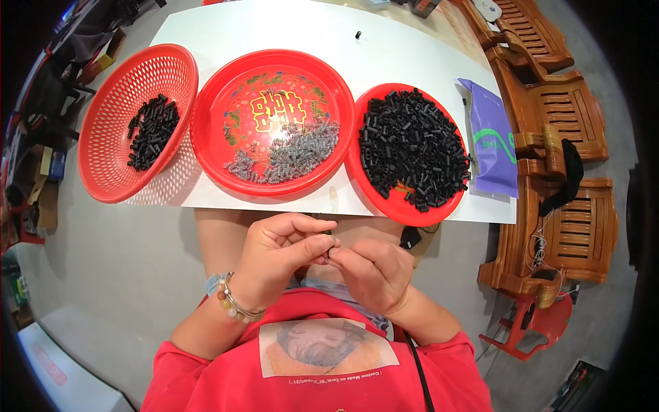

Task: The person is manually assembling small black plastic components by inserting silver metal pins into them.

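Note:
In front of my body, just off the table's near edge, my two hands meet. A small dark tube-like part (327,233) shows between the fingertips of my left hand (283,250), which is closed on it. Fingers of my right hand (375,271) are pinched against its lower end; what they hold, if anything, is hidden. Beyond the hands, a red round tray (209,147) bears a heap of small metal springs (302,152). To its right, a red plate (371,199) is piled with short black tubes (412,144). On the left, more black pieces (152,130) lie in a red perforated basket (103,147).
These containers stand on a white tabletop (425,55). A purple packet (492,144) lies at its right edge, and a lone black piece (357,34) near the back. Wooden chairs (570,226) and a red plastic stool (542,326) stand at right.

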`<action>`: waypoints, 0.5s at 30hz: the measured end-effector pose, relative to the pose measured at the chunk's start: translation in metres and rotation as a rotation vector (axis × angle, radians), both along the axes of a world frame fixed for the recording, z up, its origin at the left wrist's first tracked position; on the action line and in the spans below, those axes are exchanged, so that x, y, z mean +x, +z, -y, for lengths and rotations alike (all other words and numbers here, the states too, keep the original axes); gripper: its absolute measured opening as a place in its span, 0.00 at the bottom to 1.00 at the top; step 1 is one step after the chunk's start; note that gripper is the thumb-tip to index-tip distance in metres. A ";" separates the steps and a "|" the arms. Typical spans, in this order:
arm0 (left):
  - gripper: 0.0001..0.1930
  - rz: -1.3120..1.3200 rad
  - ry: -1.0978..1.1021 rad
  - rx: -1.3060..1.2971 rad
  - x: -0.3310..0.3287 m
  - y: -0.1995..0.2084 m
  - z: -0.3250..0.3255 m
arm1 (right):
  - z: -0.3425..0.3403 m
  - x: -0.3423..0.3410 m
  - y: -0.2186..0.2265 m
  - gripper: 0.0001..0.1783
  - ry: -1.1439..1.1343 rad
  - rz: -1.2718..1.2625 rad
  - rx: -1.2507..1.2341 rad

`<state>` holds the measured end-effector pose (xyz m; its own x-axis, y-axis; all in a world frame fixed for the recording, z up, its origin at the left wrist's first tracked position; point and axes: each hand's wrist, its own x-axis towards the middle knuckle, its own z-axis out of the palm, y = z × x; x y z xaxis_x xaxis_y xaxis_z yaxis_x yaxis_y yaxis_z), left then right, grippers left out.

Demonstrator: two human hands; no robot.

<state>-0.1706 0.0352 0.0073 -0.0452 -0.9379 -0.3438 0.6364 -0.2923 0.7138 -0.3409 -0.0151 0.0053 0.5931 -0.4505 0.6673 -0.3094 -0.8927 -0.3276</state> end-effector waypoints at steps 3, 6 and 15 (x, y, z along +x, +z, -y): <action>0.11 -0.102 -0.019 0.044 0.003 -0.005 0.000 | 0.004 0.002 0.005 0.18 -0.001 0.003 0.054; 0.11 -0.201 -0.033 0.073 0.003 -0.003 0.001 | 0.005 0.000 0.010 0.20 -0.001 0.016 0.196; 0.30 -0.140 -0.105 -0.005 0.005 -0.006 0.003 | 0.012 0.004 0.022 0.23 0.045 -0.075 0.452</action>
<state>-0.1658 0.0324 0.0008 -0.1906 -0.9270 -0.3230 0.6956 -0.3597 0.6219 -0.3373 -0.0267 0.0277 0.6582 -0.6589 0.3642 -0.3112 -0.6786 -0.6654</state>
